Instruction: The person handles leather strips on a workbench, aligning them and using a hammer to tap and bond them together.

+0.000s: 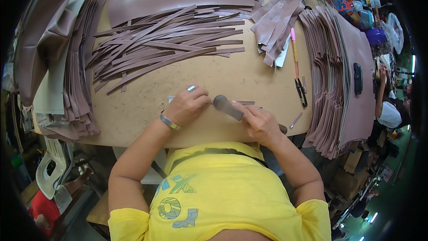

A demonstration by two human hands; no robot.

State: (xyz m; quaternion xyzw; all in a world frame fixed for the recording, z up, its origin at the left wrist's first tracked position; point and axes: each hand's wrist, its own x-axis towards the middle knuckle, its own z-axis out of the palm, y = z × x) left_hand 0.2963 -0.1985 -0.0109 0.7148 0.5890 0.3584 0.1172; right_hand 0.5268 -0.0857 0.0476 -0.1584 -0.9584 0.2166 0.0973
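My right hand (pixel 263 125) is closed round the handle of a hammer (pixel 229 108). The hammer's rounded dark metal head hangs low over the table near its front edge, close to my left fingertips. My left hand (pixel 189 104), with a ring and a wristband, has its fingers pinched together beside the head. They seem to hold the end of a narrow mauve leather strip (pixel 246 102), which shows again behind the hammer; its middle is hidden. A small white piece peeks out behind my left hand.
Several loose leather strips (pixel 165 44) lie in a heap ahead. Stacks of mauve panels stand at the left (pixel 79 76) and right (pixel 327 76). Wider offcuts (pixel 276 27), a pink-capped pen (pixel 294 49) and black-handled snips (pixel 300 91) lie right of centre. Another person (pixel 388 102) sits far right.
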